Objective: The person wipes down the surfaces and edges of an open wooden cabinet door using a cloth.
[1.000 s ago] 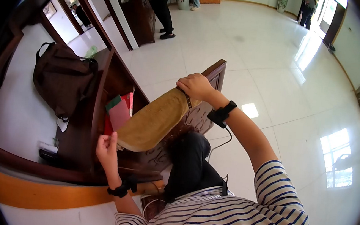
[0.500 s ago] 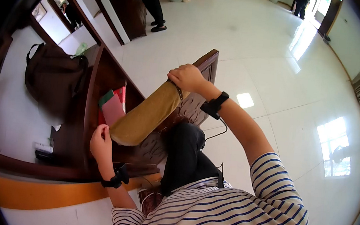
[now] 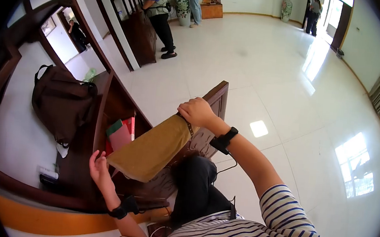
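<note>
A flat tan-brown cloth piece (image 3: 152,149) with a dark studded strip near its upper end hangs slanting in front of me. My right hand (image 3: 196,112) is closed round the strip end, its thumb hidden. At the lower left corner of the cloth is my left hand (image 3: 99,168), fingers apart and slightly curled, beside the edge rather than wrapped round it. Behind the cloth, a pink booklet (image 3: 120,138) and a red one (image 3: 129,127) stand in the open cabinet compartment.
A dark cabinet (image 3: 104,105) has its carved door (image 3: 217,98) swung out. On it lie a brown backpack (image 3: 61,104) and a small black item (image 3: 48,179). My bent knee (image 3: 195,178) is below the cloth. A person (image 3: 159,15) stands by a dark railing.
The view has tilted up, showing more of the room. My left hand has opened from its pinch at the cloth corner, and the cloth looks flatter and wider at its lower end.
</note>
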